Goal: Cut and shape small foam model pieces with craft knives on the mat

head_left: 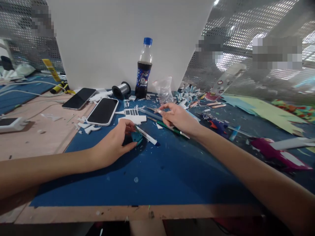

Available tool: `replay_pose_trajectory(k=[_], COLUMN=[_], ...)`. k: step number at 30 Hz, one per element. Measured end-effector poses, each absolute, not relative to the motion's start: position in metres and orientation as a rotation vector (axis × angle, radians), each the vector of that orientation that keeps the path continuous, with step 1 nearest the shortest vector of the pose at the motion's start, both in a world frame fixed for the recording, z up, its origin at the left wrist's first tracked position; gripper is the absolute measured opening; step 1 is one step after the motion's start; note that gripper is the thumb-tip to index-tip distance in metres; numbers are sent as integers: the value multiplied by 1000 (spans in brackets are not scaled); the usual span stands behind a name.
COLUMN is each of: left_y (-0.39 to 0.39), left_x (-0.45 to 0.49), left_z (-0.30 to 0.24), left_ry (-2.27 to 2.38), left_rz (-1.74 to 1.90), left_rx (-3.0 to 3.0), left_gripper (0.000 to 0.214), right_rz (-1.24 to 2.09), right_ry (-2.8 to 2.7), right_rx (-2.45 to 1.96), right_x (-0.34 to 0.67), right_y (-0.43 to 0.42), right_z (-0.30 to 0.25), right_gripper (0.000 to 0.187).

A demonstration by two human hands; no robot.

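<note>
My left hand (pixel 113 144) rests on the blue cutting mat (pixel 157 177), fingers pinched round a small teal piece (pixel 136 136). A white pen-like tool (pixel 147 135) lies just beside those fingers. My right hand (pixel 177 118) reaches further back, fingers closed on a thin metal tool (pixel 150 113) that points left; a green-handled tool (pixel 169 127) lies under the hand. A white cut-out foam shape (pixel 133 115) lies between the two hands.
Two phones (pixel 102 111) (pixel 79 98) lie at the back left. A Pepsi bottle (pixel 143 69), a wire spool (pixel 121 89) and a plastic bag (pixel 163 89) stand before a white board (pixel 123 39). Scraps, a glue gun (pixel 218 126) and coloured paper (pixel 268 113) fill the right.
</note>
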State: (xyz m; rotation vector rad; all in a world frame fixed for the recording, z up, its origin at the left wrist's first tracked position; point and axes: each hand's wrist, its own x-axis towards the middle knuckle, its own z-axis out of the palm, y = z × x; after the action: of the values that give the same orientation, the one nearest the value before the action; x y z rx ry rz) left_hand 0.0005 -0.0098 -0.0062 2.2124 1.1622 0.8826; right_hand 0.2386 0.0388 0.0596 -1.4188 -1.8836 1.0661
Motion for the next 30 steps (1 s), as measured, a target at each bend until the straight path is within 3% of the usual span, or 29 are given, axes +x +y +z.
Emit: replay_pose_trajectory(k=[5, 13, 23, 30], left_y=[-11, -9, -7, -13], left_x=[0, -3, -7, -4], left_z=[-5, -7, -8, -3], left_ry=[1104, 1108, 1235, 1290], left_rz=[923, 915, 881, 848], left_rx=[2156, 2157, 2205, 2261], left_gripper=[34, 42, 42, 40], right_rz=[1268, 1582, 1353, 1322], right_ry=[-1826, -1578, -1700, -1781], right_rx=[-1081, -1112, -1196, -1170], right_x=[222, 214, 219, 218], right_y=[2, -26, -13, -13], right_z=[49, 19, 14, 14], right_gripper=[31, 32, 14, 26])
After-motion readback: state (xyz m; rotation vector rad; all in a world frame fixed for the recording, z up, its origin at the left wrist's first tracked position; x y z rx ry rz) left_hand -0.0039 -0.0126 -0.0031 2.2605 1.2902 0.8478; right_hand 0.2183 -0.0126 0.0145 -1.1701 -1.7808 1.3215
